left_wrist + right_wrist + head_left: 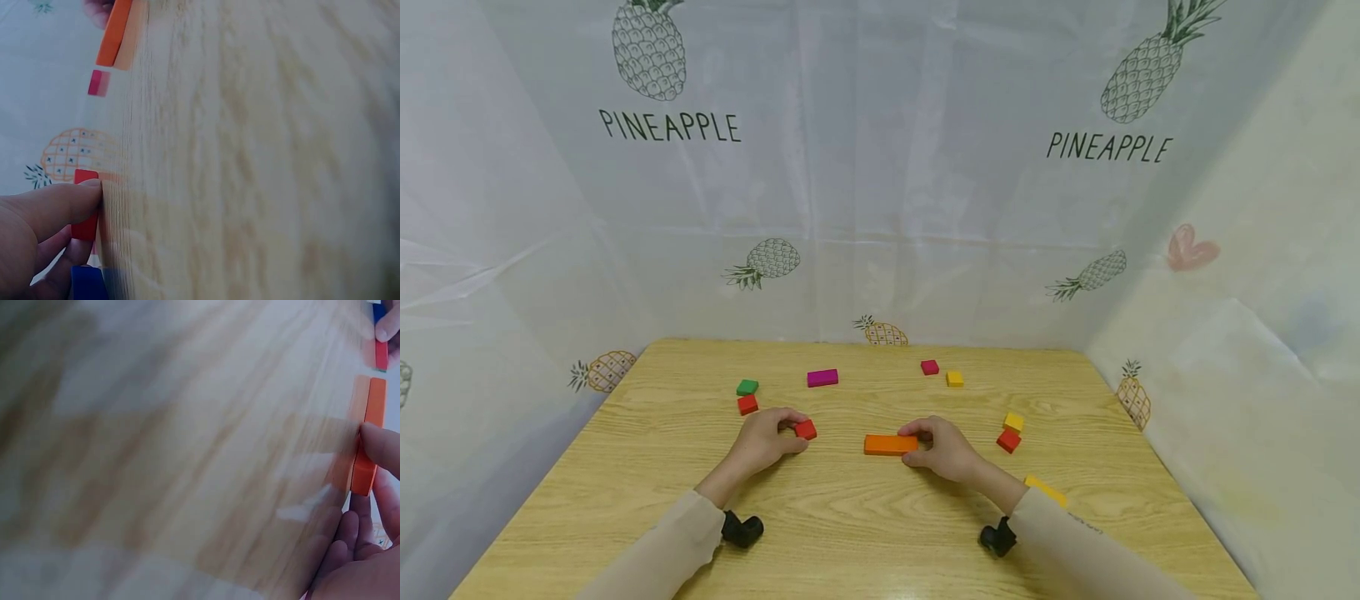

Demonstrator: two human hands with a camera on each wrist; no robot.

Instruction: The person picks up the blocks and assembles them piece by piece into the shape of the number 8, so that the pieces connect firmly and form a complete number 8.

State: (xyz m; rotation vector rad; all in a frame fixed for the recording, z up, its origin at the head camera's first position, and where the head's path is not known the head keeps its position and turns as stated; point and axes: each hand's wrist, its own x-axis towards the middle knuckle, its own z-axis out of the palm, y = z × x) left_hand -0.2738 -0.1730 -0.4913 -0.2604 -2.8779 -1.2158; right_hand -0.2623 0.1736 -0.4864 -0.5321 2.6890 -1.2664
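On the wooden table, my left hand (pixel 763 439) pinches a small red block (pixel 806 429) between thumb and fingers. A blue block (pixel 89 284) shows close beside that hand in the left wrist view; the hand hides it in the head view. My right hand (pixel 946 451) grips the right end of a long orange block (pixel 886 445), thumb on the near side and fingers on the far side. The orange block (pixel 375 403) lies on the tabletop, to the right of the red one and apart from it.
At the back left lie a green block (pixel 747 387), another red block (pixel 748 405) and a purple block (pixel 823 378). Farther right are a crimson block (pixel 930 367), yellow blocks (pixel 954 379) (pixel 1013 422) and a red block (pixel 1009 441). A long yellow block (pixel 1046 491) lies partly behind the right sleeve.
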